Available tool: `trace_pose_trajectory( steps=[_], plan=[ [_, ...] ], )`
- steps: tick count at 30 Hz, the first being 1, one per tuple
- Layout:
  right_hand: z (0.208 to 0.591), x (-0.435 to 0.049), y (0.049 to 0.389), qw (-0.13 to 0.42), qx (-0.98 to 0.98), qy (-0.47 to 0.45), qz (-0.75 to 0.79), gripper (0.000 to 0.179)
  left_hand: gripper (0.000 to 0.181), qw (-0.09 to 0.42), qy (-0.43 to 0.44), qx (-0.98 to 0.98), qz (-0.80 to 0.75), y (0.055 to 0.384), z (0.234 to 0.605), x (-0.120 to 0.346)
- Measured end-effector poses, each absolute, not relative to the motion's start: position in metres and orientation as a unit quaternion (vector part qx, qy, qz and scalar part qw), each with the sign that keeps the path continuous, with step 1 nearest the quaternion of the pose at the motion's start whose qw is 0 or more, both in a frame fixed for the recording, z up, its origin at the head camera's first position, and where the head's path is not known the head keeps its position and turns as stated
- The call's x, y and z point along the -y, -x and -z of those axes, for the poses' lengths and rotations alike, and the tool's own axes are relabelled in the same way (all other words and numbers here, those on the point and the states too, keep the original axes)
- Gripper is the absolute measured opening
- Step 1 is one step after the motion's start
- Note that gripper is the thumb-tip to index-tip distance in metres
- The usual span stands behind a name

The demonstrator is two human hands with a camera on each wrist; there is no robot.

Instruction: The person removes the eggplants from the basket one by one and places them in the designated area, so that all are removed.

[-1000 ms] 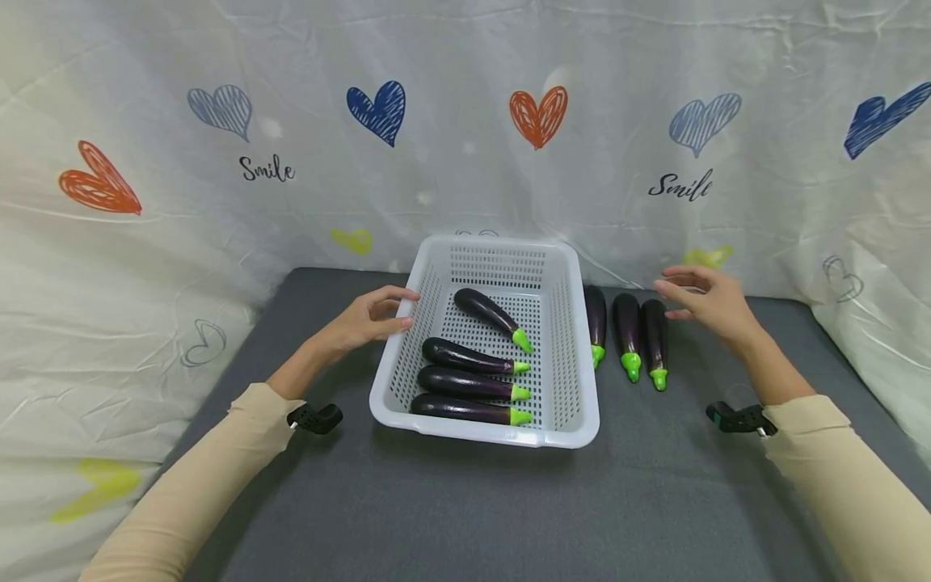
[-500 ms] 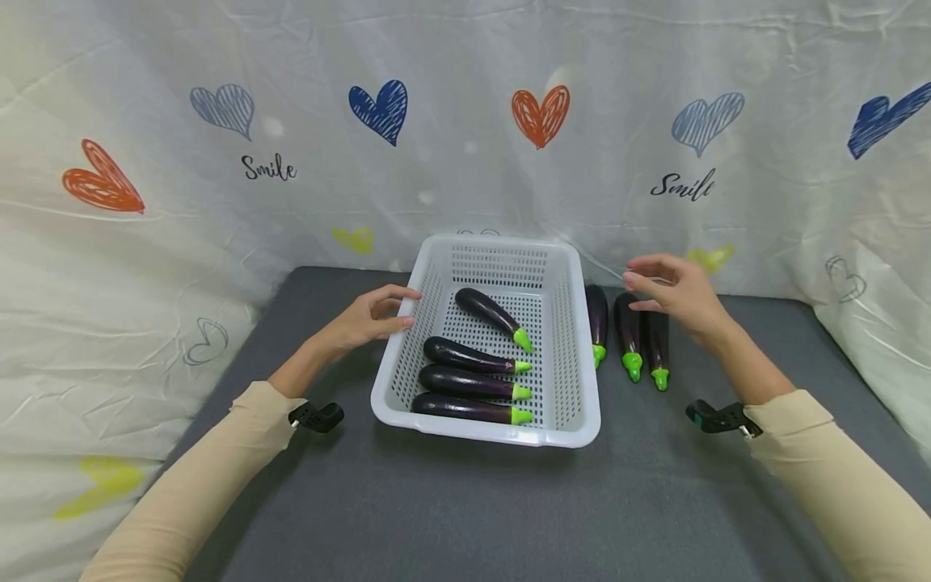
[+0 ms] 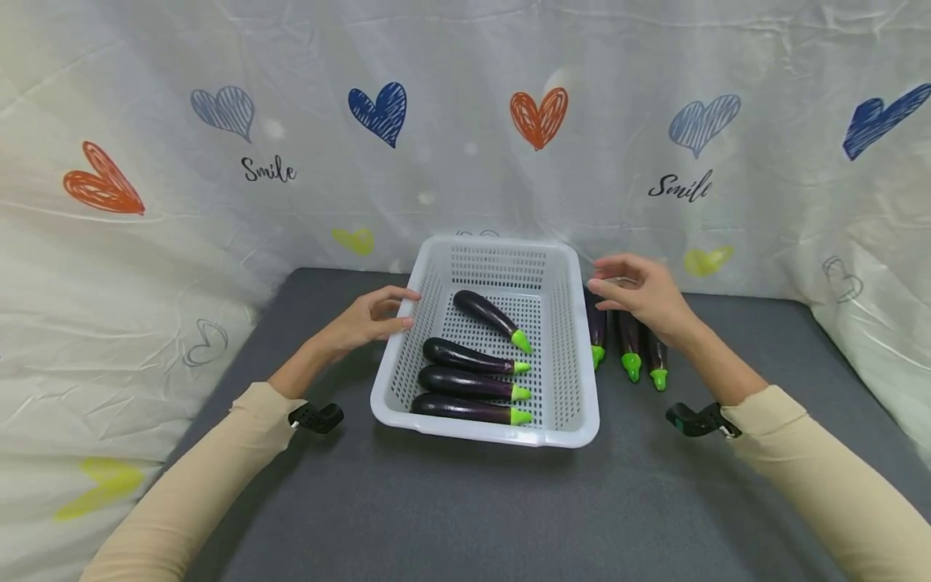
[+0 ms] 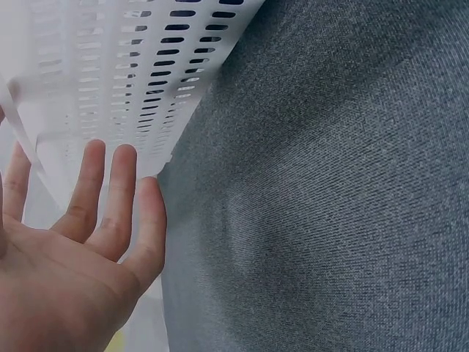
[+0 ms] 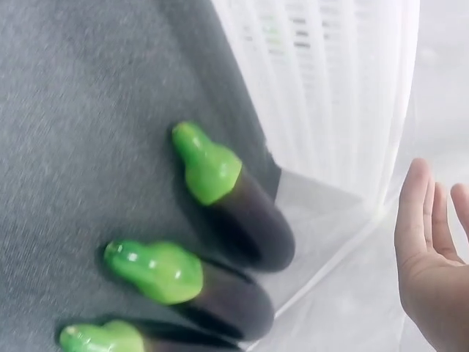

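Note:
A white plastic basket [image 3: 480, 435] stands mid-table, with several dark eggplants [image 3: 476, 381] lying inside. My left hand [image 3: 360, 323] has its fingertips at the basket's left rim; in the left wrist view its fingers [image 4: 117, 205] extend loosely along the slotted wall. Outside the right wall lie three more eggplants, their green caps toward me: one beside the basket [image 3: 597, 327], a middle one [image 3: 629, 343] and an outer one [image 3: 657, 356]. Over their far ends hovers my right hand [image 3: 647, 303], holding nothing, fingers slightly bent, close to the right rim.
Grey cloth [image 3: 465, 517] covers the table. A white curtain [image 3: 465, 186] printed with hearts and "Smile" hangs right behind the basket and along the left side. Each wrist wears a black strap, the left [image 3: 316, 418] and the right [image 3: 701, 420].
My right hand has moved left, from beside the outer eggplant to above the one nearest the basket. The left hand, the basket and the eggplants stay where they were.

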State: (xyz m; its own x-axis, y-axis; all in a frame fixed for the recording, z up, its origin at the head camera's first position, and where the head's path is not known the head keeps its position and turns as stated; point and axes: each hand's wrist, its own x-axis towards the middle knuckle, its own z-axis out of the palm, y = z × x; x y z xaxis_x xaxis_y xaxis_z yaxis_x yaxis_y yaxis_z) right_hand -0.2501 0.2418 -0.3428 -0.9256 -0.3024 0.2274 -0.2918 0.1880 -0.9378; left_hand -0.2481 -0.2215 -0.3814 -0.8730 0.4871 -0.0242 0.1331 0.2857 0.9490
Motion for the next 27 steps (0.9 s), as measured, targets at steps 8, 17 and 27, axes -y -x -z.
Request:
trace_pose_trajectory(
  steps=[8, 17, 27],
  plan=[
    [0.338, -0.216, 0.253, 0.017, -0.776, 0.221, 0.59, 0.047, 0.05, 0.154, -0.194, -0.792, -0.558, 0.248, 0.382, 0.222],
    [0.324, -0.194, 0.256, 0.021, -0.801, 0.238, 0.549, 0.052, 0.05, 0.156, -0.191, -0.79, -0.561, 0.247, 0.381, 0.221],
    [0.304, -0.172, 0.259, 0.02, -0.799, 0.276, 0.534, 0.053, 0.049, 0.157, -0.194, -0.794, -0.555, 0.248, 0.382, 0.222]
  ],
)
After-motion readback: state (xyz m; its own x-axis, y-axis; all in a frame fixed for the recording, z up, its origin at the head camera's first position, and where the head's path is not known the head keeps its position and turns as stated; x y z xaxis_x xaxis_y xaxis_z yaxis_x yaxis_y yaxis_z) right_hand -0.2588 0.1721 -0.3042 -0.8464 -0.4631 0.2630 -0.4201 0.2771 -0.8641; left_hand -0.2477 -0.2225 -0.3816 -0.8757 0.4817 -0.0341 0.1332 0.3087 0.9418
